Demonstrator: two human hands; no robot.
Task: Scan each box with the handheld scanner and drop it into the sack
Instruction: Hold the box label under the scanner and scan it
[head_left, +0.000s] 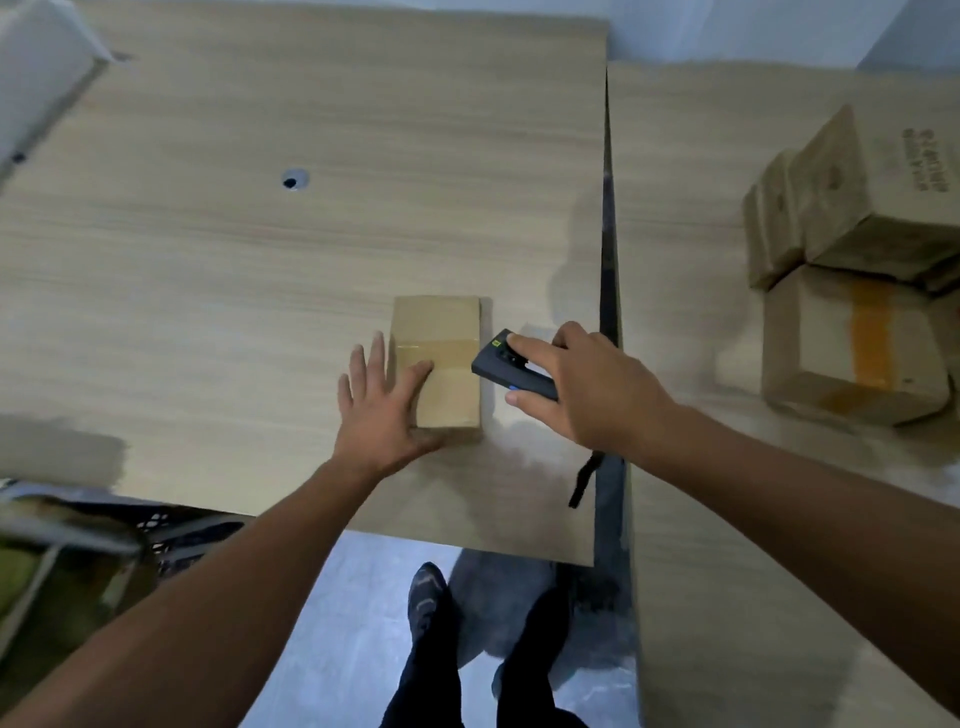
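Observation:
A small taped cardboard box lies flat on the wooden table, near its front right corner. My left hand rests on the box's left edge with fingers spread straight and the thumb on top. My right hand grips the black handheld scanner just right of the box, index finger on its buttons, its head pointing at the box. A black wrist strap hangs below that hand. The sack is not clearly visible.
Several more cardboard boxes are stacked at the right on a second wooden table. A dark gap separates the two tables. A blurred dark-green object sits at the lower left. My legs stand on the grey floor.

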